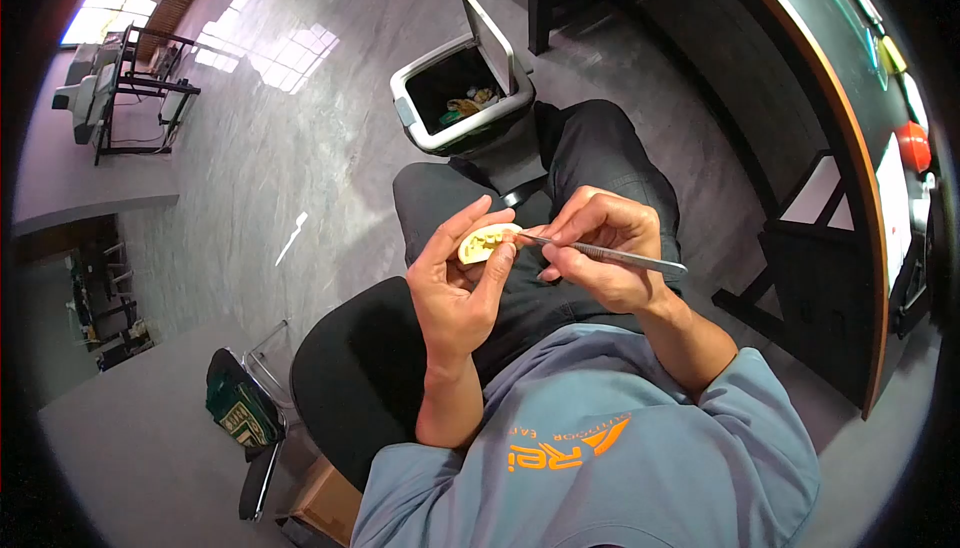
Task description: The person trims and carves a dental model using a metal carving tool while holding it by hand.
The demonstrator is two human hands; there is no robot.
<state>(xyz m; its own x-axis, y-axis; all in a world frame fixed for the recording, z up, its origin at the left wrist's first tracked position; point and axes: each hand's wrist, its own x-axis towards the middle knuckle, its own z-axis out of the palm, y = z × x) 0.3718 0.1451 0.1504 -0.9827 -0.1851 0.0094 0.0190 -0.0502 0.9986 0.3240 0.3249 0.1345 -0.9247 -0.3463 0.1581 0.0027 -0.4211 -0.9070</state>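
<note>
My left hand (462,288) holds a small, pale yellow, rounded piece (480,245) between thumb and fingers above my lap. The piece's face is hollowed and uneven, with a smooth pale rim; I cannot make out its material. In my right hand (607,248) is a slim metal tool (625,257) with a flat, ribbed handle, much like a scalpel, gripped in a pinch. Its thin end points left and meets the right edge of the yellow piece, close to my left thumb. The exact tip is too small to tell.
Beyond my knees stands a trash bin (437,143) with its lid raised and some waste inside. A desk (800,68) runs along the right, with a red round object (913,148) on it. A chair (262,418) carrying a dark green bag (240,410) is at lower left, near a cardboard box (325,503).
</note>
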